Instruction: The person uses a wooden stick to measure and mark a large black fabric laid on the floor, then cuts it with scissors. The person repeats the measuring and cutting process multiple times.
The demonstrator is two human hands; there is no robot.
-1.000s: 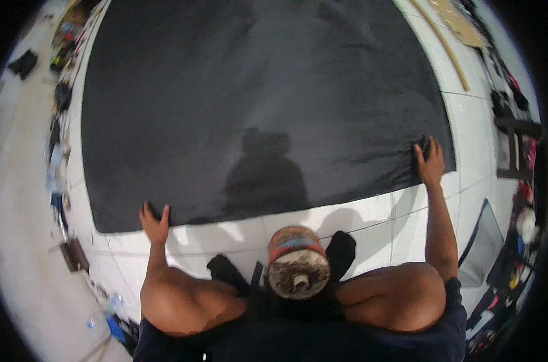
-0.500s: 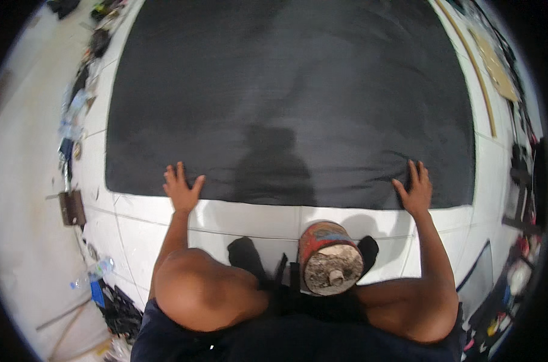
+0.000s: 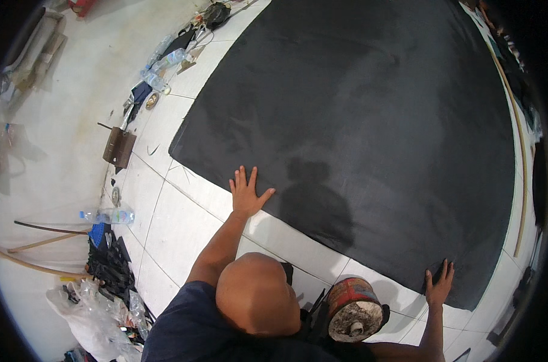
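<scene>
A large dark grey sheet, which looks like fabric, lies spread on the white tiled floor. My left hand rests flat on its near edge toward the left, fingers spread. Near the sheet's right corner, my right hand also lies on the edge with its fingers apart. Neither hand grips anything. Between my legs sits a worn, round red can with a crusted grey end and a short stub in its middle. My shadow falls across the sheet between the hands.
Along the left wall lie clear plastic bottles, a brown metal piece, black plastic bags and white plastic wrapping. Thin sticks lean there too. A long wooden strip runs beside the sheet's right edge.
My view has turned to the left, so the sheet appears tilted and more of the left wall shows. Both hands stay flat on the sheet's near edge.
</scene>
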